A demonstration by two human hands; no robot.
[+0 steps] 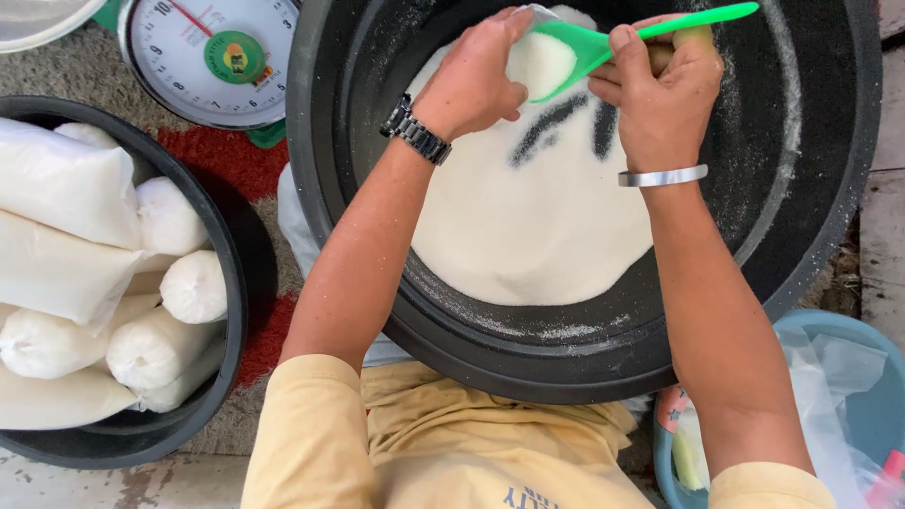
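A big black tub [811, 217] holds a heap of white granules [528, 226]. My right hand [665, 90] grips a green plastic scoop [603, 42] by its handle, tilted over the heap. My left hand [471, 80], with a metal wristwatch, holds a clear plastic bag [539, 58] partly filled with white granules at the scoop's mouth. A silver bangle sits on my right wrist.
A smaller black tub [212, 377] at the left holds several filled, tied white bags [66, 184]. A dial kitchen scale [212, 52] stands at the top left on a red and grey rug. A blue basin [863, 377] with plastic sheets is at the lower right.
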